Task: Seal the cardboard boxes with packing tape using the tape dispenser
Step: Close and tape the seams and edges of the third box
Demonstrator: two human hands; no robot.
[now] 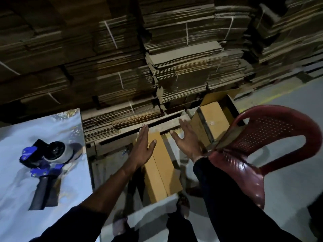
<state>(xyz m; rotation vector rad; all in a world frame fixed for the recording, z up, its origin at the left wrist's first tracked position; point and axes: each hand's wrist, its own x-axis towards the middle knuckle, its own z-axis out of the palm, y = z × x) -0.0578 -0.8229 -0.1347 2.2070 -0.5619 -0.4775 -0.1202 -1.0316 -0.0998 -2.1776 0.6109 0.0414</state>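
Left hand (143, 148): flat, fingers straight and together, thumb spread, holding nothing, stretched out above the near cardboard box (161, 169). Right hand (187, 140): fingers spread and relaxed, empty, just to the right of the left hand, over the same box's far right corner. Both arms in dark sleeves. Box: plain tan cardboard, long and rectangular, smooth-faced, with a straight seam down the middle of its top flaps; it lies on the floor below and between both hands. Second cardboard box (212, 123): same tan board, beyond the right hand, a glossy patch on its top. Tape dispenser (44, 165): well left of the left hand, lying on its side on a pale, mottled table (15, 215); blue metal frame with rivets, black moulded handle, grey roll. Chair (258, 154): dark red glossy plastic, curved arm, perforated back, touching the right sleeve. Flattened cardboard stacks (183, 72): beyond both hands, rough layered edges, bundled with thin pale straps. Floor (288, 180): smooth grey.
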